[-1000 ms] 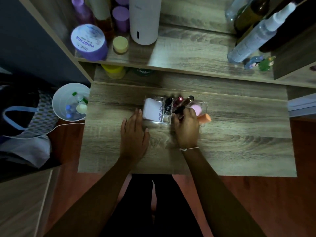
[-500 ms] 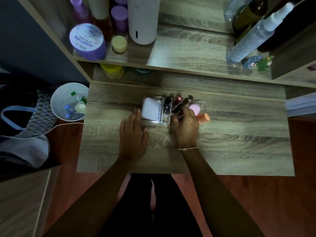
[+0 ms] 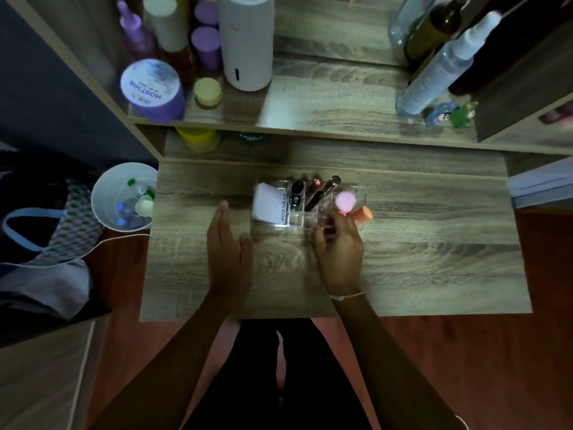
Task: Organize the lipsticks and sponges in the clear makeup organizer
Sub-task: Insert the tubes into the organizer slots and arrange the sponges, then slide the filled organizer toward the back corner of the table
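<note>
The clear makeup organizer (image 3: 296, 221) stands mid-desk. Its left part holds a white box (image 3: 267, 201). Three lipsticks stand in the middle slots: a black one (image 3: 296, 189), a red-capped one (image 3: 316, 184) and a dark slim one (image 3: 329, 185). A pink sponge (image 3: 344, 201) sits in the right part. An orange sponge (image 3: 363, 215) lies at the organizer's front right corner, partly behind my right hand (image 3: 339, 248). That hand's fingers curl over this corner, and what they grip is hidden. My left hand (image 3: 228, 252) lies flat and empty on the desk, left of the organizer.
A raised shelf behind the desk (image 3: 434, 243) carries purple jars (image 3: 152, 90), a white cylinder (image 3: 246, 41) and spray bottles (image 3: 434, 72). A white bucket (image 3: 124, 197) with small bottles and a bag stand off the desk's left edge.
My left hand has slid left, away from the organizer's white box. My right hand has drawn back a little from the lipsticks toward the front right corner.
</note>
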